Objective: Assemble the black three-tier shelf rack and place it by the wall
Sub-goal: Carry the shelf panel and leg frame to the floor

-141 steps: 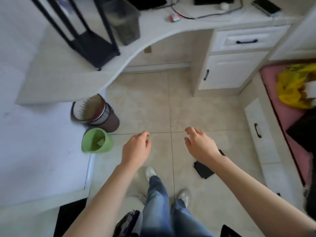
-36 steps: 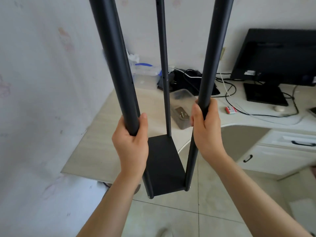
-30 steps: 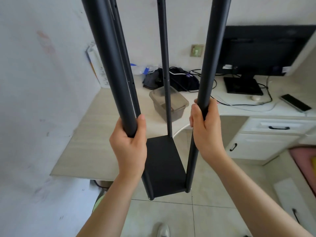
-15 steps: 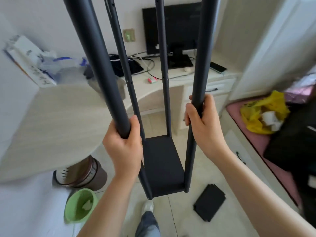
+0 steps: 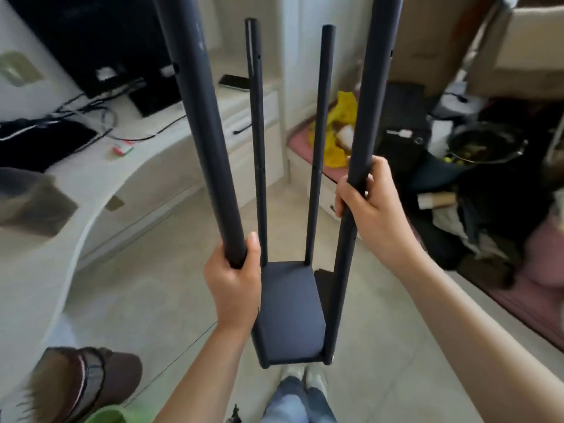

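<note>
Black and matte, the shelf rack [image 5: 290,312] is four round posts with small side holes, rising from one flat rectangular tier at their lower ends. It hangs upright in the air above the tiled floor [image 5: 146,288], to the right of the white bench [image 5: 100,178]. The left grip [image 5: 233,285] is wrapped round the near-left post [image 5: 207,141], and the right grip [image 5: 370,209] round the near-right post [image 5: 370,102], higher up.
</note>
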